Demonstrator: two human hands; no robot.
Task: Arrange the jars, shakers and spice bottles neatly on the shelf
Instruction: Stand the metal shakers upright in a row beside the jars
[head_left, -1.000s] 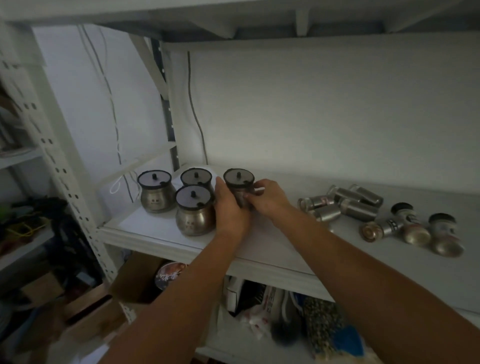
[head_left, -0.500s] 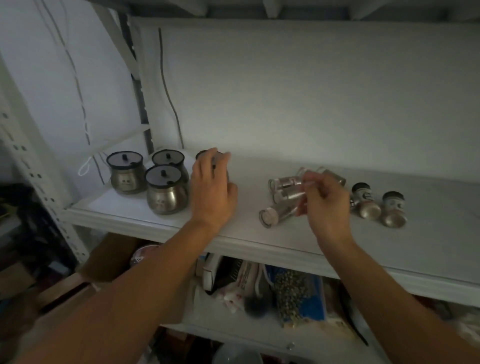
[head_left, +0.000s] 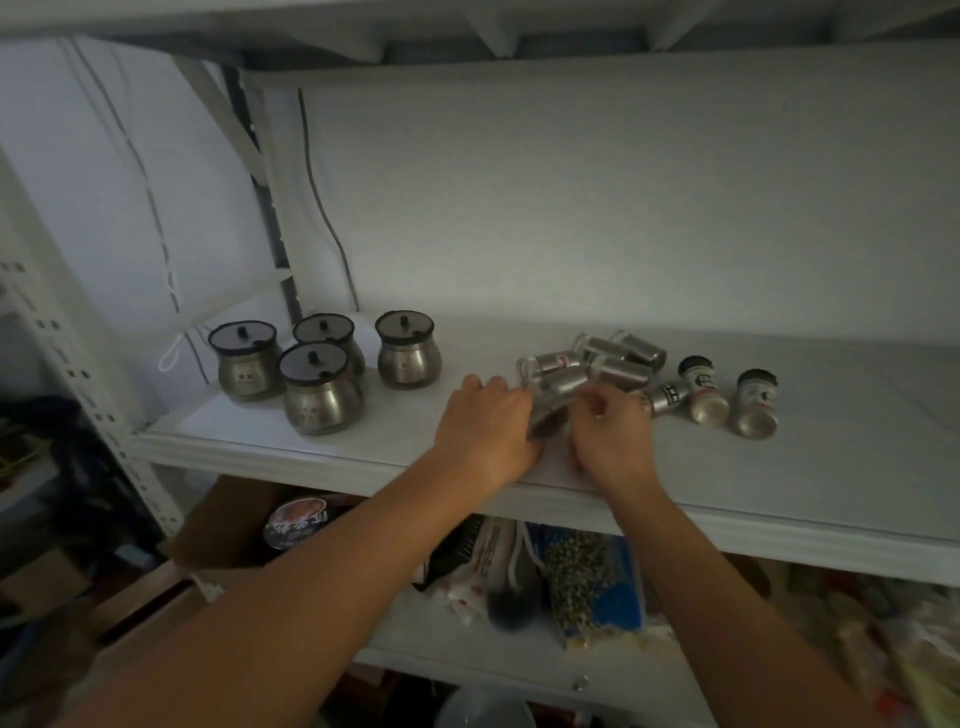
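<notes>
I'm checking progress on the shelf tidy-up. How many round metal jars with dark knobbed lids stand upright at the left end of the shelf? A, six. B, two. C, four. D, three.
C: four lidded jars stand upright there, at and, on the shelf.

No text in the picture can be read with certainty. The front jar (head_left: 320, 391) carries a small dark mark on its metal belly, and the left jar (head_left: 247, 362) has a similar one, but both are too dim and small to make out. The 2 upright bottles with black caps, one (head_left: 703, 391) beside the other (head_left: 756, 403), have pale labels with dark print, which is blurred. The lying shaker (head_left: 551, 362) shows a label band with a reddish stripe, not legible. On the lower level, a round lid (head_left: 297, 524) bears large pale characters on a dark ground; they are too blurred to read.
</notes>
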